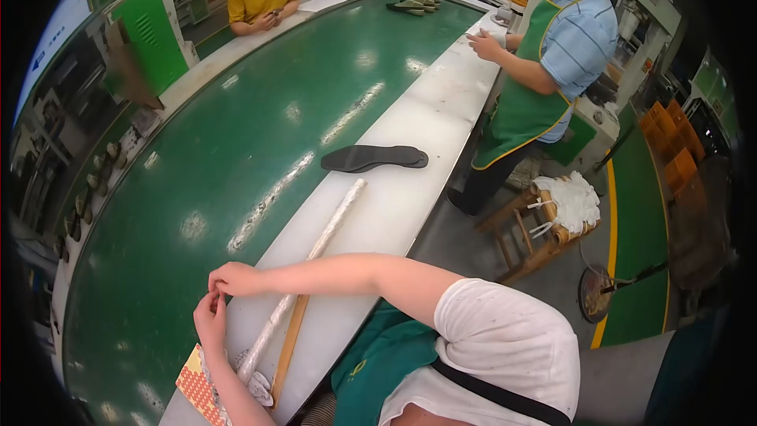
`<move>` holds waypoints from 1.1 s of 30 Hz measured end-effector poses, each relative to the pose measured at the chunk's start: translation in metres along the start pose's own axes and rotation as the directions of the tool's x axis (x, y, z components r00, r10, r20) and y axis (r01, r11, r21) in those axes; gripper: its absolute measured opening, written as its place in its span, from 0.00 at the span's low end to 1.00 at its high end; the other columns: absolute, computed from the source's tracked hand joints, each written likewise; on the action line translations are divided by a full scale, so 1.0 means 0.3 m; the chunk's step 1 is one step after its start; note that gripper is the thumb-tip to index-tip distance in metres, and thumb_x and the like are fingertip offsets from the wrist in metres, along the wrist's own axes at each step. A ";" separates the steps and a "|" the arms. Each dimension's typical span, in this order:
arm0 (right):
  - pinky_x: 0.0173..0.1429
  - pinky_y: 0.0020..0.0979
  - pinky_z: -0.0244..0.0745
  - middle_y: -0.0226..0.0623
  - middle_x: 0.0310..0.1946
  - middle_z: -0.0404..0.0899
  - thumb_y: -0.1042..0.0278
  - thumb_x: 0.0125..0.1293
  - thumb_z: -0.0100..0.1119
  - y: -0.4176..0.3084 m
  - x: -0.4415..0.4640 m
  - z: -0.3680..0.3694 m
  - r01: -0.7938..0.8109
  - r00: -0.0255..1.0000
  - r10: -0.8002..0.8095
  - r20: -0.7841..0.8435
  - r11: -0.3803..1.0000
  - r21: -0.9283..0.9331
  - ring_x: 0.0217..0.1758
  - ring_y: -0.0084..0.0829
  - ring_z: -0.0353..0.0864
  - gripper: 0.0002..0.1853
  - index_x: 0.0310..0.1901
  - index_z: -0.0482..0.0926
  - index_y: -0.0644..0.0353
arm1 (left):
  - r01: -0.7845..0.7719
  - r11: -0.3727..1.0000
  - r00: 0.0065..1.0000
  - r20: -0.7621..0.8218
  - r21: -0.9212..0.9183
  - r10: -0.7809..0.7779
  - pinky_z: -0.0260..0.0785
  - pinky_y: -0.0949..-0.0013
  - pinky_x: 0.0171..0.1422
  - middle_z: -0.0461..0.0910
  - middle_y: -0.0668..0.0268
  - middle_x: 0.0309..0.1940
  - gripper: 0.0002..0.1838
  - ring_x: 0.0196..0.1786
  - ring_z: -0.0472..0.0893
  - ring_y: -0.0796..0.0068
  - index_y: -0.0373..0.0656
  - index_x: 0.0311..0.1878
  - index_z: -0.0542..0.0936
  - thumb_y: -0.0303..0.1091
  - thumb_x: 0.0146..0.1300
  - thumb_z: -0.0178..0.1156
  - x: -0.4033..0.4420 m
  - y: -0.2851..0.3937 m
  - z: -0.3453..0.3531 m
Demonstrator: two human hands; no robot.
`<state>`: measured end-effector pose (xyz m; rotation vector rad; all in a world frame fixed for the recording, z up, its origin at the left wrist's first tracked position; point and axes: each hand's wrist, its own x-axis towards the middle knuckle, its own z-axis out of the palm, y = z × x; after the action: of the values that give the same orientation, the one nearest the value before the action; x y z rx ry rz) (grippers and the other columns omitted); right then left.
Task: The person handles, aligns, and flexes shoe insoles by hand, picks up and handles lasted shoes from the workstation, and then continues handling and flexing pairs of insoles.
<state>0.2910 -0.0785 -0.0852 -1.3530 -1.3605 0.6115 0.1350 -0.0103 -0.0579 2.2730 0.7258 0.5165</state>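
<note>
Presently, left hand [210, 319]: lower left; fingertips meet right hand [238, 278]; gripped item, if any, cannot be told.
Right hand: apparently fine fingertip work; reaching elsewhere calls for parting fingers.
Wrapped rod [332, 230]: lower left to centre.
Black sole [371, 158]: mid-frame.

White shirt [512, 331] (1 black strap [505, 395])

No words or numbers can be read. The pale blue sign [54, 41] at upper left bears a dark arrow and blurred characters. The wearer's green apron [386, 351] has a small yellow mark, its shape too unclear to make out.
</note>
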 end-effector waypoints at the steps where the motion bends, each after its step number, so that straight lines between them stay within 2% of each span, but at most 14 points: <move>1: 0.41 0.36 0.76 0.40 0.29 0.83 0.74 0.57 0.47 -0.009 -0.003 -0.007 -0.001 1.000 0.001 0.002 1.000 -0.011 0.34 0.36 0.83 0.11 0.36 0.81 0.60 | -0.001 1.000 1.000 -0.002 -0.010 0.001 0.66 0.75 0.31 0.76 0.65 0.24 0.11 0.24 0.70 0.81 0.33 0.44 0.80 0.29 0.62 0.59 0.001 -0.002 0.000; 6: 0.45 0.36 0.75 0.42 0.33 0.82 0.73 0.58 0.47 -0.055 -0.010 -0.028 -0.081 0.995 0.081 0.057 0.997 0.009 0.38 0.38 0.82 0.11 0.39 0.79 0.60 | -0.024 1.000 1.000 -0.003 0.013 0.024 0.70 0.72 0.36 0.81 0.59 0.30 0.11 0.30 0.79 0.73 0.34 0.44 0.80 0.30 0.60 0.60 0.004 -0.010 0.009; 7: 0.45 0.36 0.75 0.42 0.34 0.82 0.72 0.58 0.48 -0.020 -0.001 -0.017 0.011 0.999 -0.011 0.044 1.000 -0.008 0.37 0.39 0.82 0.11 0.40 0.80 0.59 | -0.028 0.999 0.999 -0.023 0.032 0.029 0.71 0.71 0.37 0.82 0.58 0.31 0.11 0.31 0.80 0.71 0.34 0.43 0.80 0.30 0.59 0.61 0.000 -0.020 -0.004; 8: 0.45 0.34 0.75 0.42 0.34 0.82 0.70 0.59 0.49 -0.012 0.002 -0.011 0.000 0.999 0.001 0.045 1.000 -0.012 0.38 0.37 0.82 0.11 0.41 0.80 0.59 | -0.039 0.995 0.999 -0.018 0.094 0.041 0.72 0.69 0.41 0.82 0.55 0.34 0.11 0.35 0.82 0.65 0.35 0.43 0.81 0.30 0.58 0.61 -0.005 0.018 -0.021; 9: 0.45 0.33 0.75 0.41 0.36 0.82 0.69 0.61 0.51 -0.052 -0.005 -0.029 -0.079 0.994 0.080 0.076 0.997 -0.019 0.39 0.34 0.82 0.11 0.42 0.80 0.59 | -0.033 0.998 0.999 -0.025 0.048 0.034 0.72 0.68 0.41 0.82 0.55 0.33 0.11 0.35 0.82 0.63 0.37 0.43 0.81 0.31 0.58 0.60 -0.008 0.028 -0.020; 10: 0.45 0.35 0.75 0.43 0.36 0.82 0.69 0.60 0.53 -0.021 0.001 -0.009 -0.104 0.993 0.098 0.069 0.991 0.087 0.40 0.39 0.81 0.09 0.40 0.81 0.59 | -0.042 0.996 0.999 0.002 0.083 0.042 0.72 0.65 0.42 0.81 0.56 0.34 0.11 0.36 0.81 0.61 0.40 0.43 0.81 0.33 0.59 0.59 -0.005 0.005 -0.020; 11: 0.45 0.34 0.75 0.43 0.37 0.82 0.69 0.62 0.52 -0.020 -0.004 -0.008 -0.041 0.998 0.039 0.054 0.999 0.031 0.40 0.38 0.81 0.09 0.41 0.80 0.60 | -0.027 0.992 1.000 -0.004 0.123 0.028 0.72 0.63 0.42 0.81 0.56 0.35 0.11 0.38 0.81 0.59 0.42 0.43 0.81 0.34 0.60 0.58 -0.011 0.016 -0.023; 13: 0.46 0.32 0.75 0.40 0.38 0.82 0.71 0.64 0.51 -0.036 -0.004 -0.019 -0.011 0.993 0.004 0.117 0.998 0.060 0.40 0.33 0.81 0.10 0.43 0.79 0.62 | -0.047 0.996 0.999 0.006 0.074 0.047 0.72 0.62 0.43 0.81 0.56 0.37 0.12 0.39 0.81 0.57 0.43 0.43 0.82 0.38 0.60 0.58 -0.014 -0.006 -0.024; 14: 0.46 0.30 0.75 0.40 0.38 0.82 0.71 0.65 0.51 -0.020 -0.001 -0.006 -0.070 0.991 0.056 0.124 0.991 0.111 0.41 0.32 0.81 0.10 0.44 0.79 0.61 | -0.073 0.996 0.997 0.000 0.046 0.073 0.72 0.64 0.41 0.82 0.56 0.36 0.12 0.37 0.81 0.62 0.42 0.43 0.81 0.36 0.60 0.58 -0.015 -0.022 -0.023; 15: 0.48 0.28 0.75 0.38 0.39 0.82 0.73 0.65 0.49 -0.046 0.001 -0.021 -0.011 0.987 0.019 0.157 0.999 -0.053 0.42 0.28 0.81 0.12 0.47 0.78 0.63 | -0.066 0.995 0.997 -0.029 0.075 0.068 0.73 0.63 0.41 0.82 0.57 0.36 0.12 0.38 0.81 0.60 0.44 0.43 0.82 0.38 0.59 0.58 -0.019 -0.034 -0.019; 17: 0.44 0.24 0.76 0.34 0.38 0.82 0.74 0.66 0.46 0.004 0.021 -0.006 -0.137 0.970 0.124 0.209 0.989 0.049 0.39 0.22 0.80 0.12 0.47 0.77 0.64 | -0.094 0.990 0.993 -0.054 0.101 0.100 0.73 0.62 0.40 0.82 0.59 0.34 0.12 0.37 0.82 0.59 0.47 0.41 0.83 0.40 0.58 0.58 -0.013 -0.050 -0.018; 20: 0.37 0.21 0.73 0.33 0.36 0.81 0.76 0.67 0.44 -0.004 0.022 -0.010 -0.160 0.965 0.147 0.218 0.986 0.043 0.32 0.18 0.76 0.13 0.49 0.76 0.62 | -0.008 0.996 0.998 -0.058 0.084 0.013 0.72 0.63 0.36 0.82 0.60 0.28 0.11 0.31 0.82 0.62 0.45 0.36 0.83 0.40 0.57 0.58 -0.019 -0.027 -0.033; 23: 0.38 0.22 0.74 0.33 0.33 0.82 0.77 0.67 0.44 -0.013 0.020 -0.009 -0.173 0.965 0.159 0.208 0.984 0.048 0.31 0.19 0.77 0.12 0.48 0.77 0.63 | -0.026 0.999 0.997 -0.073 0.028 0.028 0.72 0.63 0.35 0.82 0.61 0.27 0.11 0.31 0.82 0.63 0.44 0.35 0.83 0.41 0.57 0.58 -0.020 -0.046 -0.022; 33: 0.36 0.22 0.72 0.32 0.33 0.81 0.78 0.68 0.43 -0.049 0.022 -0.010 -0.202 0.958 0.187 0.218 0.978 0.049 0.31 0.18 0.75 0.12 0.47 0.77 0.64 | -0.014 0.998 0.998 -0.068 0.057 0.018 0.72 0.62 0.36 0.82 0.60 0.26 0.11 0.30 0.81 0.62 0.42 0.31 0.81 0.40 0.56 0.58 -0.012 -0.062 -0.015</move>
<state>0.2895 -0.0766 -0.0689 -1.4047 -1.3689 0.9514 0.1233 0.0011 -0.0687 2.3252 0.7657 0.5903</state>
